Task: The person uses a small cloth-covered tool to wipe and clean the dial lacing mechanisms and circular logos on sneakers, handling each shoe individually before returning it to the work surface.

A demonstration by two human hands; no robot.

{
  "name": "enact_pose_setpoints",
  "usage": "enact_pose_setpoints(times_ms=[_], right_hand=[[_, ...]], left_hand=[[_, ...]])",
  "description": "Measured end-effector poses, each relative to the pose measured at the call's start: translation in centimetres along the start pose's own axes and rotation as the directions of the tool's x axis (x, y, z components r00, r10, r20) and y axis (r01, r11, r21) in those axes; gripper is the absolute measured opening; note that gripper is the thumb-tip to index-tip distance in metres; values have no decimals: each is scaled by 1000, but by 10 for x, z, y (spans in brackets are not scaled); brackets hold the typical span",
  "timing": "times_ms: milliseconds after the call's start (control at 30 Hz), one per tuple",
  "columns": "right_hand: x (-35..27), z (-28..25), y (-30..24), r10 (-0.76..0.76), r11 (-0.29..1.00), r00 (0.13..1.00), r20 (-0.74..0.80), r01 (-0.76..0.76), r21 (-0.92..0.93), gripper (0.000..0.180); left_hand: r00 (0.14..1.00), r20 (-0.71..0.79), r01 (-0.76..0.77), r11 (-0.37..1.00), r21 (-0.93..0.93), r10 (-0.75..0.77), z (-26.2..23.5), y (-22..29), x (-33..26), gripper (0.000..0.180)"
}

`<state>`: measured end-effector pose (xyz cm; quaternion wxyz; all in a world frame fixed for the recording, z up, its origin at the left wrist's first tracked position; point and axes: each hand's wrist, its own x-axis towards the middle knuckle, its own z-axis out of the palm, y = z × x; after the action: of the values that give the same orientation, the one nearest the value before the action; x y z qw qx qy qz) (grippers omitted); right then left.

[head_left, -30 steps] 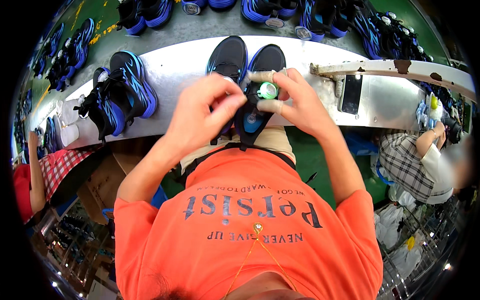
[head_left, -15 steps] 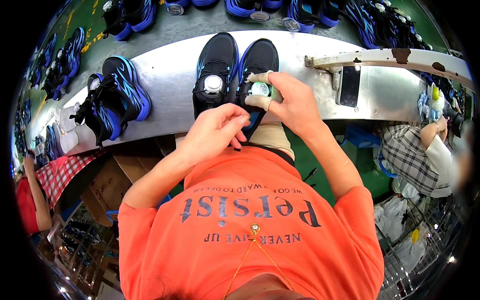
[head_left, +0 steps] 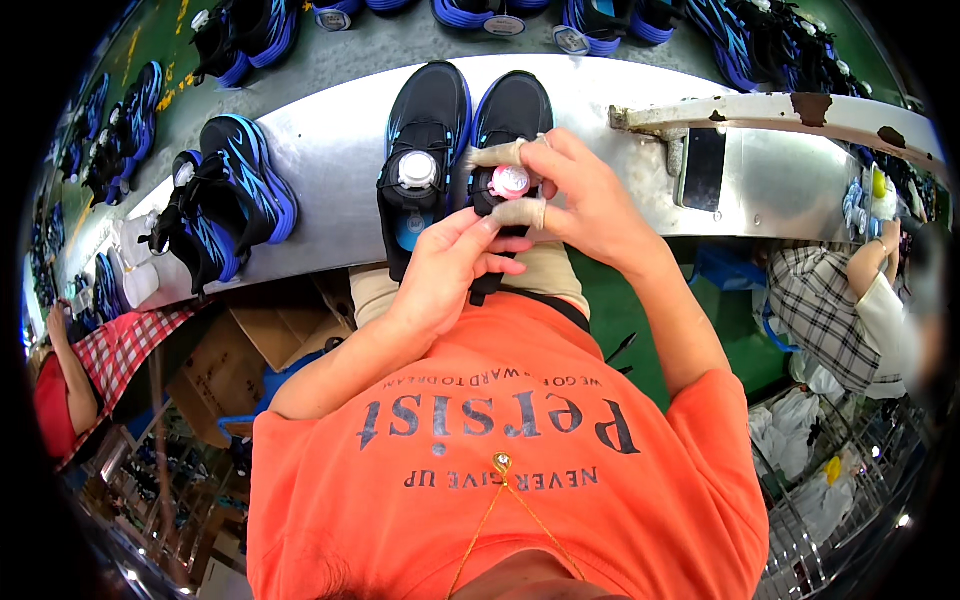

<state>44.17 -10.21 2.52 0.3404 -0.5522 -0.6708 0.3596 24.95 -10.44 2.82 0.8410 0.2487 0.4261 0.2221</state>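
Observation:
Two black sports shoes with blue soles stand side by side in front of me, toes pointing away. The left shoe (head_left: 428, 105) carries a round white knob-like disc (head_left: 417, 170) on its tongue. A similar disc (head_left: 509, 181) on the right shoe (head_left: 512, 100) glows pink-red. My right hand (head_left: 585, 205) has its thumb and forefinger, both in pale finger covers, closed about that disc. My left hand (head_left: 450, 262) is closed at the right shoe's heel, its fingertips close to the right thumb. Much of this heel is hidden by my hands.
Another pair of shoes (head_left: 235, 185) rests left on the metal bench (head_left: 330, 150). A rust-chipped white bar (head_left: 770, 110) arches over the right side, near a dark phone-like slab (head_left: 703, 170). More shoes line the far surface. People sit at both sides.
The disc under my right fingers has turned from green to pink-red. My left hand has shifted slightly right, and its fingers have extended over the heel.

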Motion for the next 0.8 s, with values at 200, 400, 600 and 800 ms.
enact_pose_setpoints(times_ms=[200, 400, 600, 800], right_hand=[[-10, 25, -14, 185, 982, 968, -171, -188, 2, 37], [4, 4, 14, 390, 754, 920, -32, -299, 585, 36], [-8, 48, 54, 62, 974, 933, -355, -134, -184, 48], [2, 19, 31, 196, 965, 960, -198, -153, 213, 60]], left_hand=[[1000, -23, 0, 1000, -28, 0, 4, -7, 0, 28], [998, -45, 43, 998, -42, -45, 3, -2, -2, 24], [995, -72, 72, 996, -51, -76, 7, -3, -2, 25], [994, -95, 53, 998, -38, -57, 7, -3, -2, 24]])
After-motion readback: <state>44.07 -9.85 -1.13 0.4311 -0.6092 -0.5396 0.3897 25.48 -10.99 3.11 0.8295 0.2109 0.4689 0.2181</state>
